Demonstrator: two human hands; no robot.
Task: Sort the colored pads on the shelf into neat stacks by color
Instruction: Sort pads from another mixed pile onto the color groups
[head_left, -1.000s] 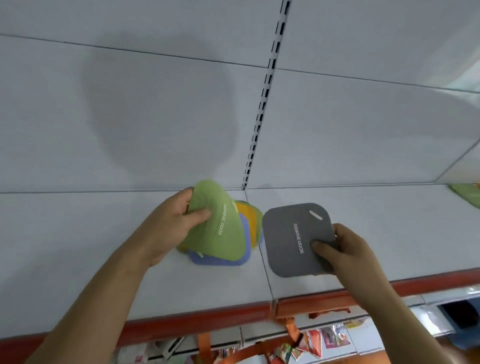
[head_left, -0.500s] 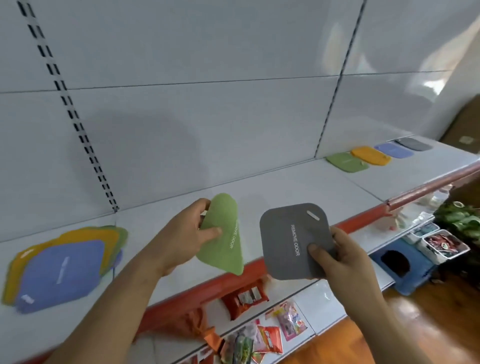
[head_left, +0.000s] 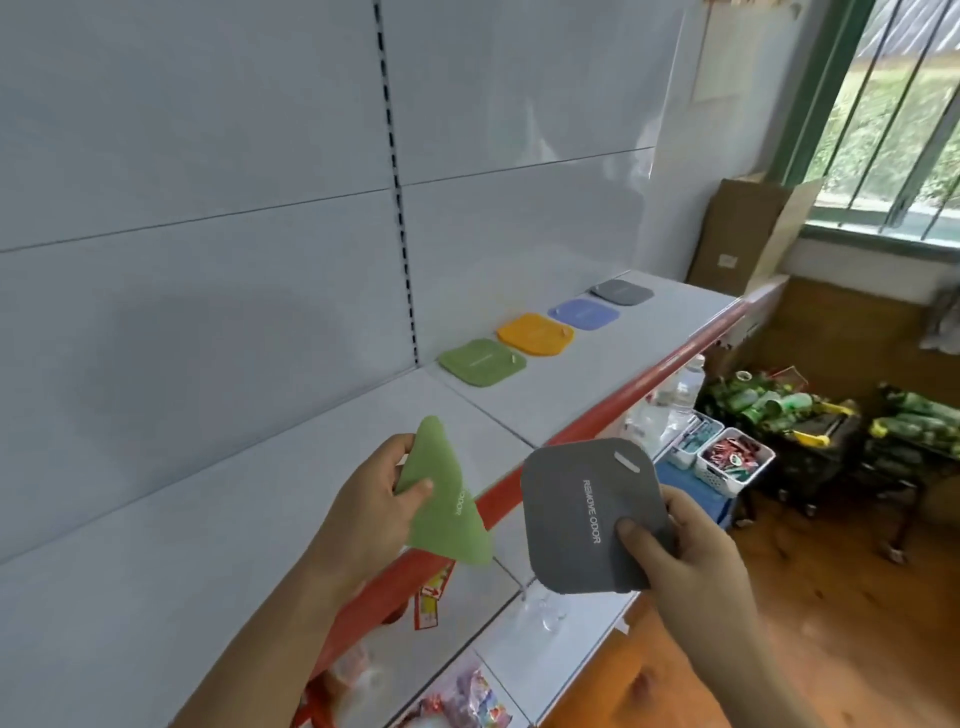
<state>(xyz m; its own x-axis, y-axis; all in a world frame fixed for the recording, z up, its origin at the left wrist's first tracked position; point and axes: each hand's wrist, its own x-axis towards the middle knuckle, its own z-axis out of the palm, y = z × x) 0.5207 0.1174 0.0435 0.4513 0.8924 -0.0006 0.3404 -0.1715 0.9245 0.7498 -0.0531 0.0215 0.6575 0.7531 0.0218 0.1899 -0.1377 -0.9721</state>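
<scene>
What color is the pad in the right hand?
Gray pad, white lettering; head view.

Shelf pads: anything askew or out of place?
Nothing odd. Green stack, orange stack, blue stack and grey stack sit in a row; left hand holds a green pad, right hand a grey pad.

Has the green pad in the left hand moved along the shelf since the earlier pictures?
Yes. The green pad in the left hand has left the mixed pile and is nearer the sorted green stack.
</scene>
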